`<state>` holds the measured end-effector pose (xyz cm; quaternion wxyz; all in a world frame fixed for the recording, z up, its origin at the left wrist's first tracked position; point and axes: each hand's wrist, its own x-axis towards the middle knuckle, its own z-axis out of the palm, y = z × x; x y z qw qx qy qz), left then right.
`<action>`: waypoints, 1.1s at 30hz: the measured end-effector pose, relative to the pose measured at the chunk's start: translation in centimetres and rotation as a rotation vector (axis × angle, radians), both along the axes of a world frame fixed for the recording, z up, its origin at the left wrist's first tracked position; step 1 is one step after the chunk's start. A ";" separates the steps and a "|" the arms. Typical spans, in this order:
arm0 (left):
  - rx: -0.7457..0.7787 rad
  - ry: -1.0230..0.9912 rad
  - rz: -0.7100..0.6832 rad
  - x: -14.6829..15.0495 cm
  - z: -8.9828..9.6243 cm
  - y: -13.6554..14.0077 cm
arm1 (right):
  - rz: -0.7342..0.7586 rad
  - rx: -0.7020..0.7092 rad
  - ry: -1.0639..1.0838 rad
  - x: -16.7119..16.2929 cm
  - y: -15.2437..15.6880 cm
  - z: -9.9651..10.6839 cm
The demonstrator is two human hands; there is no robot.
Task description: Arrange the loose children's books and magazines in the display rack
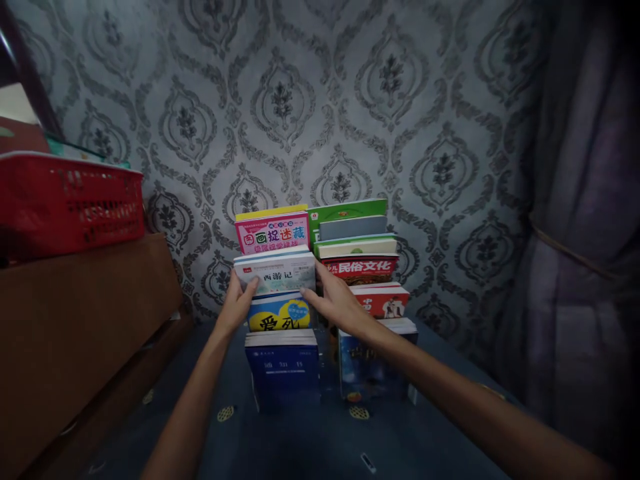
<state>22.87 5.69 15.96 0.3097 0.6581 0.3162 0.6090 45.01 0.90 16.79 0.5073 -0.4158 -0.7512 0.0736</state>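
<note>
Left hand and right hand grip the white books

The left hand (239,300) grasps one side edge of the white books (280,272), thumb on the front cover; the right hand (336,298) grasps the opposite edge, its thumb also on the front. The bundle is upright between the two hands, top edges layered, so it seems more than one volume. Just behind the hands is the pink book (273,232); just below them, nearer the wearer, is the yellow book (257,317), then the navy book (283,377). The red book (373,268) is right of the right hand. The basket (100,207) is well left of the left hand.

The bundle should be fairly light, bendy as paperbacks are, with smooth covers that could slide over one another. Both side edges look the best hold, fingers behind and thumbs in front, squeezing evenly to keep corners uncreased.
</note>
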 end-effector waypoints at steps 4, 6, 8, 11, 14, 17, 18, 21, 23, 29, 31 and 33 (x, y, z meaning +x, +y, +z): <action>0.023 0.047 0.021 -0.4 -0.1 0.3 | 0.044 0.010 0.021 0.6 -0.3 -0.4; 0.015 0.047 0.012 -0.8 0.4 0.6 | 0.042 0.054 0.055 0.9 -0.3 -0.2; -0.013 0.010 0.027 -1.0 1.5 1.2 | 0.035 0.099 0.135 0.9 0.1 0.8; -0.080 -0.109 0.033 -0.9 4.2 2.7 | 0.039 0.089 0.283 0.6 1.3 3.5; -0.117 -0.210 -0.094 -0.3 6.8 4.5 | 0.050 0.046 0.320 -0.3 2.9 6.4; -0.158 -0.218 -0.281 -0.1 8.4 5.8 | 0.031 -0.013 0.295 -1.4 3.8 7.8; -0.170 -0.201 -0.325 -0.2 8.7 6.2 | 0.016 -0.032 0.291 -1.7 3.9 8.0; -0.148 -0.132 -0.374 -0.8 9.3 6.8 | -0.010 -0.051 0.280 -2.3 3.9 7.8; -0.107 -0.091 -0.379 -1.3 9.6 7.0 | -0.011 -0.041 0.233 -2.2 3.7 7.7; -0.101 -0.060 -0.349 -1.9 9.6 6.7 | -0.384 0.211 -0.155 1.0 2.9 9.7; -0.108 -0.074 -0.319 -1.8 9.4 6.5 | -0.539 0.314 -0.332 2.1 3.2 11.0; -0.107 -0.088 -0.301 -1.7 9.4 6.4 | -0.609 0.273 -0.529 2.8 3.9 12.2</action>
